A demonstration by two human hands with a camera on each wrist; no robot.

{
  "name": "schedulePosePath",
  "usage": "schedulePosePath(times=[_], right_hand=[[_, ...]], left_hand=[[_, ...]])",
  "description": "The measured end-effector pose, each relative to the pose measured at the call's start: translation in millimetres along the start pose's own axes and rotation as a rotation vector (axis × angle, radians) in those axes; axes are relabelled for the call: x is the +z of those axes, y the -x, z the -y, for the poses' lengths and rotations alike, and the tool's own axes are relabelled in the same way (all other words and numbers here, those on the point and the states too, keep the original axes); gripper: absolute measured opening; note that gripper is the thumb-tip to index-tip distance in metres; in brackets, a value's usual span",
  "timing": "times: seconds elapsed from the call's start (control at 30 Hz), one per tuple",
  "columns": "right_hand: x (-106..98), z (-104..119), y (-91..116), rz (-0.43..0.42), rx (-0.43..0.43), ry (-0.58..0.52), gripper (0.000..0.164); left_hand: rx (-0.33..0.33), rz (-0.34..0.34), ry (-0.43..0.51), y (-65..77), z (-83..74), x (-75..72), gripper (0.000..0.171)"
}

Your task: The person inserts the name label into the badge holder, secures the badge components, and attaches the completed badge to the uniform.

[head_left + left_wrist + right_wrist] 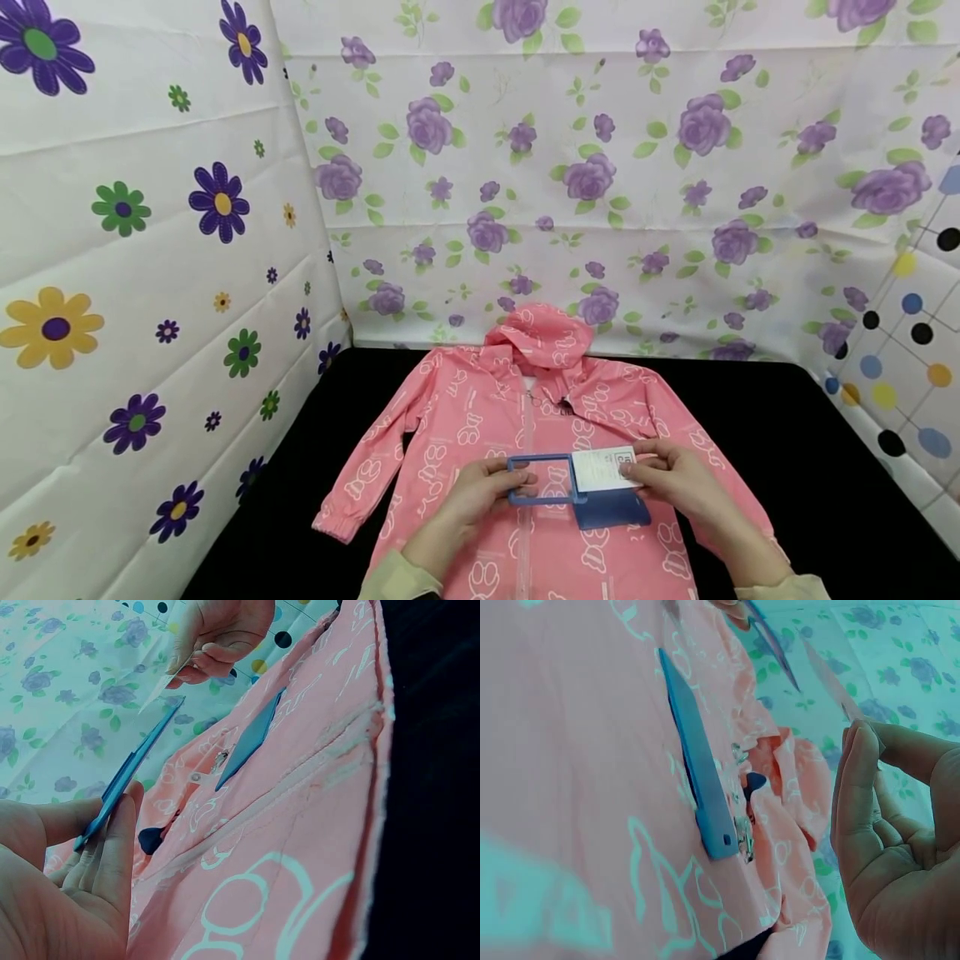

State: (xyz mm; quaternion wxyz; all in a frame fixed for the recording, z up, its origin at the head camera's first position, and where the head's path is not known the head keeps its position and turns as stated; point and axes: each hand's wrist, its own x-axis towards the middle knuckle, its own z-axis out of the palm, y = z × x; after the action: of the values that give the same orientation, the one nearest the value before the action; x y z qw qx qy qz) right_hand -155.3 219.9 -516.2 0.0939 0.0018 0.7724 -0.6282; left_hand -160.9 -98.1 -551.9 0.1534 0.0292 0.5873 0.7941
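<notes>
Left-hand grip [480, 490] narrows on a blue, rectangular, thin-rimmed frame [540, 457], pinching it at one end between thumb and fingers above a pink hooded zip jacket with white outline prints [450, 467]. Opposite, the right-hand grip [678, 479] pinches a white rectangular card with dark print [600, 469] by its outer edge, thumb on the printed face. From the head camera, the card overlaps the right end of the frame; from both wrist cameras, the two pieces are held in the air, near each other but apart.

Below the card, a flat blue rectangular panel [613, 510] appears to lie on the jacket front, to the right of the zip. The right wrist view shows a small slot near one end of the panel, with silvery metal hardware [744, 838] close by; its exact form cannot be made out.

Spread front up, the jacket lies on a black-covered counter [757, 408], its hood toward a white backdrop of purple roses and green leaves [637, 208]. White cloth with multicoloured daisies [150, 292] hangs at the left, and white cloth with coloured dots [922, 392] at the right. Pale cuffs [787, 587] show at the person's wrists.
</notes>
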Motion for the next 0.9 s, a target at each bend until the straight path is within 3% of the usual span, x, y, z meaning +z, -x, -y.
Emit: schedulePosePath(times=[0.9], right_hand=[[8.3, -6.1, -0.3, 0.004, 0.015, -0.012, 0.055]], left_hand=[[0.011, -0.013, 0.02, -0.3, -1.0, 3.9, 0.034]])
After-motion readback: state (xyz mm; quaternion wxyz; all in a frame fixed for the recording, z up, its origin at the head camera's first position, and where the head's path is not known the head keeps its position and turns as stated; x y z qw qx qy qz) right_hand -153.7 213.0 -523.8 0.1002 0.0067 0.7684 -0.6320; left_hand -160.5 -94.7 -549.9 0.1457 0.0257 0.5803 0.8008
